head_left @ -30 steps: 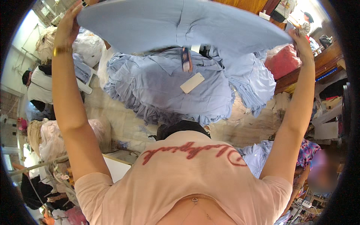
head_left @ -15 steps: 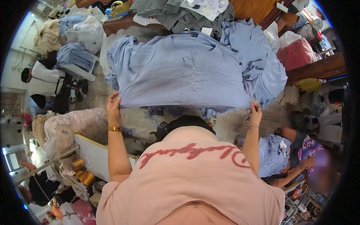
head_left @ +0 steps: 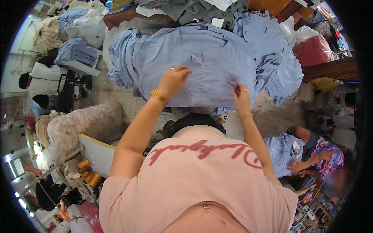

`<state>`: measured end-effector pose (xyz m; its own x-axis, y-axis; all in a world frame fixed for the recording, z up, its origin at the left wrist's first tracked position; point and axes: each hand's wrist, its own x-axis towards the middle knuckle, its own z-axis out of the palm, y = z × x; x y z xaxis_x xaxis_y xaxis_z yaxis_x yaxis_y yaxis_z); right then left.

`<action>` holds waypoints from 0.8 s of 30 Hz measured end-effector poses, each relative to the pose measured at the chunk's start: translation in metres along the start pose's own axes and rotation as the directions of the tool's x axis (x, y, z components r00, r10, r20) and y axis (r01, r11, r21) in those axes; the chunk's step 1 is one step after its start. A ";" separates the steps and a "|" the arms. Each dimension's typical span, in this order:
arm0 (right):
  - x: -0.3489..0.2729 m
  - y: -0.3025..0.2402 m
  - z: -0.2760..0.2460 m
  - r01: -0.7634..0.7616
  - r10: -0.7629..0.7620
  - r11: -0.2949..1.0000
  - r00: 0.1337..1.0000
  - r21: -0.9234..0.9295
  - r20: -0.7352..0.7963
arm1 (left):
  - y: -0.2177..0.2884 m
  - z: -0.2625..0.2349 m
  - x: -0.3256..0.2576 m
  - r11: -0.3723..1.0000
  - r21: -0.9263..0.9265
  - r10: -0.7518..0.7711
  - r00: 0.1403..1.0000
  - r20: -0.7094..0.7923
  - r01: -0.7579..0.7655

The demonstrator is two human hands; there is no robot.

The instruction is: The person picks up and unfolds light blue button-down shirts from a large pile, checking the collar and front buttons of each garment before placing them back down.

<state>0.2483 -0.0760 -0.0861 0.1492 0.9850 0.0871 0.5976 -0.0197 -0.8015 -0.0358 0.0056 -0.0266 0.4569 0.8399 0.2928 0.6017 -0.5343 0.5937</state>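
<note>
A light blue blouse lies spread face up on a heap of similar garments, its neckline at the far side and its buttoned placket running down the middle. Over the front, just left of the buttons, is my left hand, its fingers bent and pressed together; their tips are hidden, so what they hold cannot be made out. To the right of the placket my right hand is closed on small dark thread snips, whose tip is close to the puckered cloth.
More blue garments hang off the heap's right side, with grey clothes behind. Orange thread cones stand at lower left near a pale board. A co-worker at right handles blue cloth; a plastic-wrapped roll lies left.
Both hands have left the blouse's lower corners and moved inward over its front, the left hand farther up. The lower edge has dropped out of their stretch. The co-worker's hand at right has moved.
</note>
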 end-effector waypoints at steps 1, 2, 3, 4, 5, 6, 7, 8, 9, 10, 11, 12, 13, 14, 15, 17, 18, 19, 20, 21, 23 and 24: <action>0.005 -0.016 0.009 0.059 -0.059 0.998 0.998 -0.010 0.025 | 0.000 0.017 0.011 0.991 0.120 0.067 0.996 -0.057 -0.060; 0.006 -0.027 0.018 0.118 -0.116 0.993 0.992 -0.018 0.052 | 0.002 0.032 0.020 0.964 0.242 0.138 0.985 -0.103 -0.110; 0.006 -0.036 0.025 0.102 -0.102 0.995 0.991 -0.001 0.081 | 0.001 0.039 0.022 0.920 0.363 0.212 0.967 -0.142 -0.148; 0.008 -0.040 0.029 0.082 -0.083 0.997 0.991 0.011 0.103 | 0.000 0.040 0.023 0.924 0.351 0.199 0.974 -0.107 -0.150; 0.010 -0.044 0.032 0.063 -0.066 0.998 0.990 0.023 0.127 | -0.004 0.038 0.022 0.928 0.340 0.185 0.980 -0.073 -0.150; 0.011 -0.049 0.032 0.091 -0.087 0.996 0.985 -0.025 0.146 | -0.007 0.036 0.020 0.932 0.330 0.170 0.985 -0.039 -0.148; 0.010 -0.055 0.032 0.116 -0.103 0.991 0.981 -0.070 0.166 | -0.007 0.033 0.018 0.946 0.303 0.135 0.990 -0.046 -0.115; 0.009 -0.058 0.031 0.142 -0.119 0.983 0.975 -0.115 0.187 | -0.008 0.031 0.015 0.958 0.276 0.099 0.994 -0.052 -0.081; 0.011 -0.059 0.032 0.171 -0.137 0.968 0.973 -0.181 0.187 | -0.007 0.030 0.014 0.968 0.248 0.062 0.996 -0.056 -0.046; 0.015 -0.059 0.034 0.205 -0.160 0.947 0.968 -0.246 0.193 | -0.007 0.028 0.015 0.972 0.231 0.059 0.996 -0.069 -0.041; 0.019 -0.061 0.036 0.238 -0.182 0.921 0.963 -0.309 0.199 | -0.006 0.028 0.016 0.976 0.215 0.055 0.995 -0.081 -0.037; 0.020 -0.065 0.037 0.241 -0.171 0.908 0.960 -0.343 0.222 | -0.004 0.027 0.017 0.980 0.198 0.052 0.994 -0.092 -0.033; 0.022 -0.071 0.039 0.245 -0.160 0.893 0.957 -0.378 0.242 | -0.002 0.026 0.019 0.983 0.183 0.051 0.994 -0.093 -0.033; 0.024 -0.075 0.040 0.248 -0.148 0.876 0.954 -0.413 0.260 | 0.000 0.025 0.021 0.985 0.169 0.050 0.994 -0.092 -0.034; 0.026 -0.077 0.043 0.262 -0.156 0.866 0.951 -0.425 0.268 | 0.001 0.025 0.023 0.987 0.155 0.049 0.995 -0.092 -0.035; 0.031 -0.080 0.047 0.291 -0.174 0.845 0.943 -0.449 0.283 | 0.003 0.027 0.026 0.991 0.131 0.019 0.996 -0.092 -0.007; 0.033 -0.079 0.050 0.293 -0.176 0.840 0.943 -0.457 0.282 | 0.003 0.027 0.026 0.993 0.119 0.005 0.996 -0.091 0.006; 0.034 -0.077 0.053 0.295 -0.177 0.835 0.944 -0.465 0.280 | 0.003 0.028 0.026 0.997 0.071 -0.032 0.995 -0.091 0.038; 0.035 -0.075 0.055 0.296 -0.178 0.830 0.944 -0.473 0.278 | 0.003 0.028 0.026 0.997 0.024 -0.067 0.994 -0.088 0.070; 0.037 -0.075 0.055 0.296 -0.178 0.829 0.944 -0.474 0.279 | 0.003 0.029 0.026 0.995 -0.024 -0.103 0.991 -0.084 0.101; 0.038 -0.078 0.056 0.296 -0.172 0.830 0.942 -0.473 0.287 | 0.007 0.025 0.027 0.987 -0.081 -0.149 0.985 -0.084 0.142; 0.038 -0.078 0.056 0.294 -0.170 0.829 0.943 -0.476 0.286 | 0.009 0.023 0.028 0.981 -0.109 -0.172 0.982 -0.084 0.162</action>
<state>0.1630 -0.0269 -0.0534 -0.1866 0.9812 0.0493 0.9143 0.1918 -0.3568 -0.0026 0.0225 -0.0303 0.2904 0.9242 0.2481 0.5927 -0.3772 0.7116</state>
